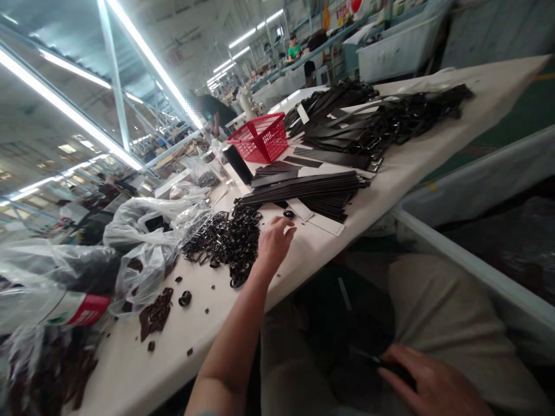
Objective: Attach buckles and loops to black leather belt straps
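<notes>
My left hand (276, 240) is over the white table (312, 248), its thumb and fingers apart and nothing seen between them. Just beyond the fingertips lies a small black ring (288, 214). Left of the hand spreads a pile of black loops (238, 240). A stack of dark straps (303, 190) and pale strips (325, 224) lie past it. Low in the view, above my lap, my right hand (427, 378) is closed around a dark-handled tool (396, 370); the tool's far end is blurred against the dark background.
A red basket (262, 138) stands behind the straps, near a black cylinder (237, 164). Buckled belts (390, 124) cover the far right of the table. Clear plastic bags (147, 248) sit at the left. A person in dark clothing (214, 112) is beyond the table.
</notes>
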`<act>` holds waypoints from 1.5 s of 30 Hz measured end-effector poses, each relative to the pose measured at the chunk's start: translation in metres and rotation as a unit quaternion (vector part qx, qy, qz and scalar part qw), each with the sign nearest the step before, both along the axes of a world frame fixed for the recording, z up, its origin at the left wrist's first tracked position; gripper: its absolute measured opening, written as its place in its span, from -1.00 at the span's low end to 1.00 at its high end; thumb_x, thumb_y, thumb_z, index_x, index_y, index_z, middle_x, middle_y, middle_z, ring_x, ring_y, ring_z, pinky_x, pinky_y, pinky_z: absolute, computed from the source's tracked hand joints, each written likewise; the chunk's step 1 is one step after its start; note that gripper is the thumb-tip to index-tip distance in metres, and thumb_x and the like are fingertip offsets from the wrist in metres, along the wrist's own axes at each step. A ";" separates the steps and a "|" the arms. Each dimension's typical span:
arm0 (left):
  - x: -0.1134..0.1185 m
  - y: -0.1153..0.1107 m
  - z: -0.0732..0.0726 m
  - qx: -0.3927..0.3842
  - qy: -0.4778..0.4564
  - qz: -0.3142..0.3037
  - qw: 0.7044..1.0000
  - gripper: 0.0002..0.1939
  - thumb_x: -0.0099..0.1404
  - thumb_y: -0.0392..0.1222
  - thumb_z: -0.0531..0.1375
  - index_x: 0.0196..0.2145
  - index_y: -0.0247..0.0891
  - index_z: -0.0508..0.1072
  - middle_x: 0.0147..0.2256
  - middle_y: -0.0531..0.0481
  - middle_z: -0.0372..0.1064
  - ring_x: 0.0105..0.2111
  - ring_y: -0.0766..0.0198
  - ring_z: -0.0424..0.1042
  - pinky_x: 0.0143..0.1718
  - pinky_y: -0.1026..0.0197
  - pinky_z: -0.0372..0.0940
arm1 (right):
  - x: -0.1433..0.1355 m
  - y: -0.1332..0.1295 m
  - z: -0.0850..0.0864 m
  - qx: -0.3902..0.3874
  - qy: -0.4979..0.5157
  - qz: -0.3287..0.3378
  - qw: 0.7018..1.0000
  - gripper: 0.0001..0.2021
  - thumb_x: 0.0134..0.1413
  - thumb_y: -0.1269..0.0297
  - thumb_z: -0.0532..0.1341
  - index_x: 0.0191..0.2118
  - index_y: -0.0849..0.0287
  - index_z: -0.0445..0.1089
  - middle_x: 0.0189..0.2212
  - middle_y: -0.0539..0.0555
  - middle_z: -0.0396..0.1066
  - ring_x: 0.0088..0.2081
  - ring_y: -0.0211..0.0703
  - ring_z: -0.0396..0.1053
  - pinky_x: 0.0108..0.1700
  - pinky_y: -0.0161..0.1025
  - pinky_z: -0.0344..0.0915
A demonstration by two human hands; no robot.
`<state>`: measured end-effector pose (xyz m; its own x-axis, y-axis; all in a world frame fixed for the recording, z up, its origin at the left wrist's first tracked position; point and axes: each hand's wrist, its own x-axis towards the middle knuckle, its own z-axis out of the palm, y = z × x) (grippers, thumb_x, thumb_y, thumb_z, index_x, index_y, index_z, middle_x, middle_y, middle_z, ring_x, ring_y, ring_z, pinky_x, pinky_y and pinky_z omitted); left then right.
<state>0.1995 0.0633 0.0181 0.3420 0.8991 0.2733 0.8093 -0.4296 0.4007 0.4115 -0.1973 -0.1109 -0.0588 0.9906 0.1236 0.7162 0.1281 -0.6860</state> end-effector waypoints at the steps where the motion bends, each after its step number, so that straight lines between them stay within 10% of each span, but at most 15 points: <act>1: 0.001 0.015 0.000 0.001 0.028 0.019 0.999 -0.88 0.33 -0.21 0.24 -0.21 -0.18 0.58 -0.10 -0.10 0.50 -0.15 0.14 0.48 -0.05 0.14 0.30 | 0.000 0.001 0.001 -0.005 0.001 -0.002 1.000 -0.91 0.10 0.25 0.24 -0.39 -0.02 0.49 -0.48 -0.08 0.56 -0.46 -0.15 0.56 -0.44 -0.33 0.44; 15: -0.023 0.080 -0.011 -0.006 -0.017 0.148 0.989 -0.77 0.34 -0.10 0.18 -0.31 -0.23 0.60 -0.34 -0.06 0.55 -0.30 0.21 0.50 -0.19 0.22 0.32 | 0.006 -0.001 0.006 -0.028 0.037 -0.024 0.999 -0.89 0.10 0.18 0.23 -0.37 -0.04 0.51 -0.45 -0.06 0.57 -0.43 -0.11 0.56 -0.42 -0.28 0.44; 26: -0.047 0.059 0.001 -0.007 -0.088 0.145 0.986 -0.81 0.11 -0.37 0.25 -0.61 -0.20 0.41 -0.18 -0.10 0.55 -0.06 0.10 0.48 0.10 0.12 0.26 | 0.004 -0.001 0.006 -0.021 0.030 -0.018 0.999 -0.84 0.13 0.11 0.21 -0.37 -0.01 0.49 -0.45 -0.03 0.57 -0.45 -0.11 0.56 -0.43 -0.26 0.43; 32: -0.039 0.043 0.007 -0.069 -0.222 0.122 0.965 -0.80 0.24 -0.13 0.20 -0.48 -0.26 0.40 -0.18 -0.13 0.55 -0.16 0.18 0.54 -0.09 0.12 0.42 | 0.003 0.000 0.011 0.017 0.021 -0.019 0.999 -0.77 0.21 0.06 0.17 -0.38 0.00 0.48 -0.47 -0.03 0.56 -0.47 -0.12 0.55 -0.46 -0.26 0.43; 35: -0.034 0.002 0.002 -0.188 -0.378 0.073 0.904 -0.68 0.19 0.06 0.28 -0.43 -0.27 0.41 -0.22 -0.09 0.55 -0.21 0.25 0.55 -0.22 0.22 0.44 | 0.006 0.000 0.022 0.034 0.020 -0.032 0.999 -0.73 0.26 0.04 0.13 -0.36 0.01 0.47 -0.46 -0.01 0.56 -0.46 -0.11 0.54 -0.44 -0.23 0.43; 38: -0.021 -0.061 -0.017 -0.359 -0.529 0.028 0.769 -0.58 -0.01 0.08 0.45 -0.50 -0.28 0.39 -0.29 -0.02 0.53 -0.27 0.33 0.52 -0.30 0.36 0.40 | 0.008 -0.002 0.038 0.066 0.020 -0.049 0.996 -0.78 0.26 0.10 0.14 -0.33 0.03 0.46 -0.44 -0.01 0.56 -0.44 -0.12 0.54 -0.41 -0.23 0.42; 45: 0.013 -0.178 -0.076 -0.538 -0.582 0.104 0.601 -0.48 -0.14 0.02 0.54 -0.56 -0.30 0.31 -0.37 0.04 0.46 -0.36 0.43 0.45 -0.43 0.46 0.32 | 0.000 -0.006 0.063 0.111 0.005 -0.069 0.991 -0.89 0.25 0.26 0.17 -0.32 0.10 0.40 -0.48 -0.01 0.49 -0.46 -0.16 0.48 -0.40 -0.25 0.33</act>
<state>0.2126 -0.1152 -0.0578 0.3321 0.7603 -0.5582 -0.2977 0.6461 0.7028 0.4120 -0.2034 -0.0481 0.0779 0.9372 0.3400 0.7303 0.1786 -0.6594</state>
